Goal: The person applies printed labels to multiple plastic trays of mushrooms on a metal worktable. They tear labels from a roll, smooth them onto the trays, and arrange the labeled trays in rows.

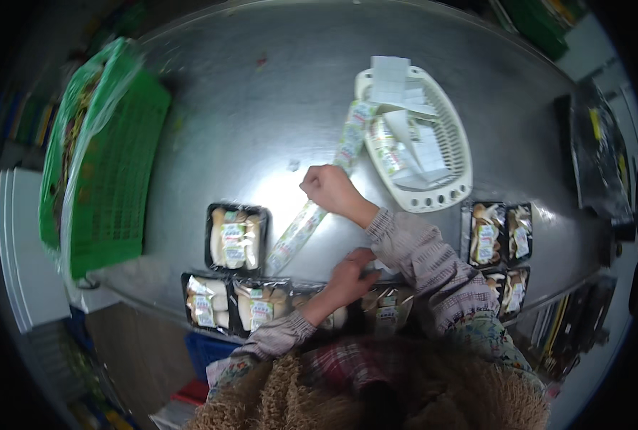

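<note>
Steel table — glare, green crate left

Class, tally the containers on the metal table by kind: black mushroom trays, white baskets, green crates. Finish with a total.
Black mushroom trays: 9, though the ones under the arms are partly hidden
White basket: 1
Green crate: 1
Total: 11

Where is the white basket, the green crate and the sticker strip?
White basket [456,147], head view, on its right rim.
Green crate [122,168], head view, on its slatted side.
Sticker strip [297,233], head view, on its lower stretch beside the right hand [329,188].
</note>
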A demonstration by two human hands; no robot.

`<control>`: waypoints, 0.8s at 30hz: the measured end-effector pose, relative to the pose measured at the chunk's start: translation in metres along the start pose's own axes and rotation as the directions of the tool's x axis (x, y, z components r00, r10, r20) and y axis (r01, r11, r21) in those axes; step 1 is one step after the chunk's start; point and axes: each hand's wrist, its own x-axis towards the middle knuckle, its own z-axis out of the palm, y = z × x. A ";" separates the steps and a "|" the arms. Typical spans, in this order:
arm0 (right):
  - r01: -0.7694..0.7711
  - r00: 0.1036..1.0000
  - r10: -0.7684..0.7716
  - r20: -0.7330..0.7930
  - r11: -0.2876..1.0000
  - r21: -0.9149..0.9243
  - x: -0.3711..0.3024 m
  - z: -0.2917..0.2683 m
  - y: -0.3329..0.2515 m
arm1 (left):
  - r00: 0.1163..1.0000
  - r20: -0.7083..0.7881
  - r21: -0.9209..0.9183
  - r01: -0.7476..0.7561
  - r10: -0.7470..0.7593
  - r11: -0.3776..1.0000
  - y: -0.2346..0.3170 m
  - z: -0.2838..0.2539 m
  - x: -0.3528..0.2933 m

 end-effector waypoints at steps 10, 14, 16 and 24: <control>-0.094 0.903 -0.043 -0.427 0.951 -0.295 -0.063 -0.166 0.074 | 0.995 -0.011 0.045 0.103 -0.102 0.994 0.023 -0.003 0.016; -0.153 0.895 0.053 -0.443 0.969 -0.194 -0.078 -0.160 0.072 | 0.995 0.007 0.063 0.102 -0.103 0.993 0.026 -0.004 0.020; -0.152 0.817 0.069 -0.573 0.984 -0.098 -0.086 -0.172 0.063 | 0.993 0.008 0.091 0.118 -0.120 0.989 0.025 -0.004 0.020; 0.042 0.704 0.009 -0.710 0.998 0.054 -0.113 -0.203 0.051 | 0.888 -0.451 0.189 0.000 0.086 0.982 0.047 -0.051 0.071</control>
